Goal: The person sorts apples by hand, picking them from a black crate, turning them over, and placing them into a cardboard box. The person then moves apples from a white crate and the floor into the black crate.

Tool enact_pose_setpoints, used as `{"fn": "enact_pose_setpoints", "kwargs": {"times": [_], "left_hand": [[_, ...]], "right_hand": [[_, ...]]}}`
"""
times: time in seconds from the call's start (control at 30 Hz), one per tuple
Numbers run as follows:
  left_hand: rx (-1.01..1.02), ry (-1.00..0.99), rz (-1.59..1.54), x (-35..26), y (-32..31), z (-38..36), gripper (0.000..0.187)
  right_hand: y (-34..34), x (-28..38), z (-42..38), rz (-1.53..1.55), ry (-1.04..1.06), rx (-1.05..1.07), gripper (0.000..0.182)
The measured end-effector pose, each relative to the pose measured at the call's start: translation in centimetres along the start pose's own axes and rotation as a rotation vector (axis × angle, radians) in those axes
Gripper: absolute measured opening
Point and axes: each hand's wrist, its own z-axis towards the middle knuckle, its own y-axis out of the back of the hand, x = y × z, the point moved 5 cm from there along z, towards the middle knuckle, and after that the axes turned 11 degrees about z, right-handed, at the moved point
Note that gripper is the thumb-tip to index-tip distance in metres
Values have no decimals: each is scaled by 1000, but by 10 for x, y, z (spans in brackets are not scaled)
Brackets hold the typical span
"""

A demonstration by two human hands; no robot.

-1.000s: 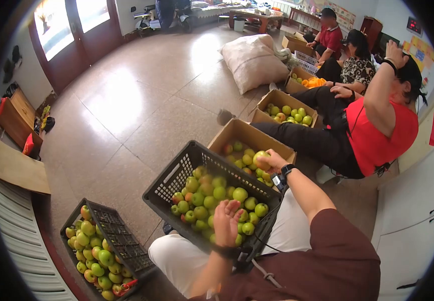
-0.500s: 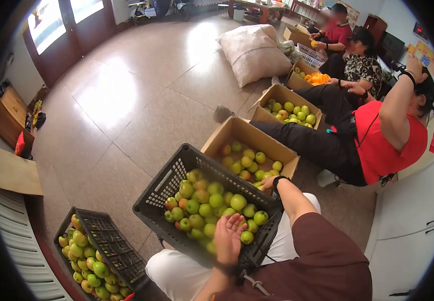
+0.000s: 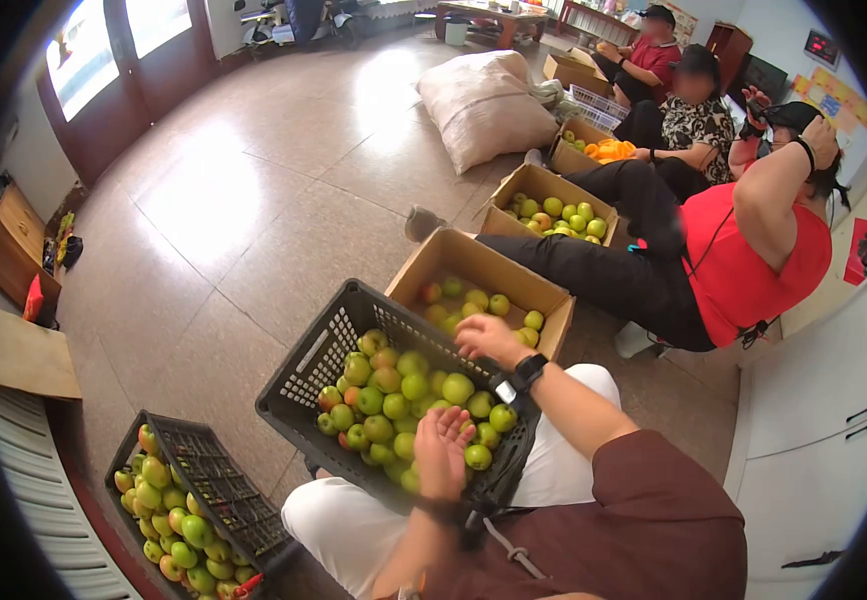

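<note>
A black plastic crate (image 3: 298, 365) full of green and reddish apples (image 3: 378, 428) sits tilted at my lap. My left hand (image 3: 443, 450) is over its near side, palm turned up, fingers loosely apart and nothing held. My right hand (image 3: 493, 342), with a black watch on the wrist, hovers near the crate's right rim beside the cardboard box (image 3: 543, 290). Its fingers are loosely bent, with no apple visible in them. More apples (image 3: 498, 304) lie in that box, some behind my right hand.
A second black crate (image 3: 218, 470) of apples leans at lower left. Another cardboard box (image 3: 543, 180) of apples stands farther off. A person in a red top (image 3: 753, 250) sits to the right, legs stretched toward the boxes. A large sack (image 3: 483, 110) lies behind.
My right hand has risen from the box's near edge and shifted left, toward the crate. My left hand stays over the crate. The view has shifted slightly.
</note>
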Motion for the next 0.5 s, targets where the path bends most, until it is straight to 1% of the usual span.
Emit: {"fn": "enact_pose_setpoints", "kwargs": {"times": [0.03, 0.1, 0.17, 0.23, 0.27, 0.37, 0.4, 0.5], "left_hand": [[6, 4, 1, 1, 1, -1, 22], [16, 7, 4, 0, 2, -4, 22], [30, -6, 5, -4, 3, -8, 22], [25, -15, 10, -7, 6, -12, 22], [40, -24, -10, -9, 7, -15, 24], [20, -56, 9, -18, 7, -23, 22], [12, -58, 5, -20, 8, -26, 22], [9, -64, -3, -25, 10, -29, 23]], "right_hand": [[-18, -7, -12, -19, -21, 98, 25], [-33, -52, -12, -347, 137, 215, 31], [-39, -101, -11, -789, 128, 225, 41], [-39, -114, -26, -1023, 49, 145, 44], [-36, -116, -32, -1006, -77, 67, 47], [-25, -138, -30, -897, -136, -139, 53], [-24, -143, -25, -896, -161, -163, 57], [-24, -152, -17, -860, -220, -251, 54]]}}
